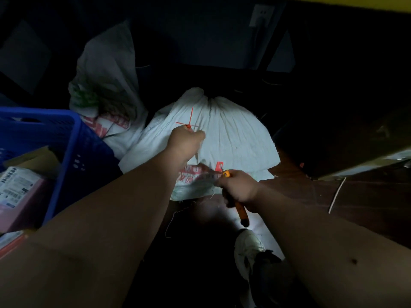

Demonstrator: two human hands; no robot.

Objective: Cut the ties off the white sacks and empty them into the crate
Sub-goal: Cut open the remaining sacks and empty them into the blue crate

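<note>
A white woven sack [231, 134] with red print lies on the dark floor in front of me. My left hand [185, 138] is closed on a red cable tie [188, 123] above the sack, and the tie's ends stick out past my fingers. My right hand [239, 188] grips an orange-handled cutter [241, 210] near the sack's lower edge, its tip pointing at the fabric. A blue plastic crate [64, 134] stands at the left and holds parcels. A second white sack [106, 85] leans behind the crate.
Parcels with barcode labels [17, 185] fill the crate. A large cardboard box [355, 147] sits at the right. My white shoe [246, 247] is on the floor below the cutter. Loose threads lie on the floor. The scene is dim.
</note>
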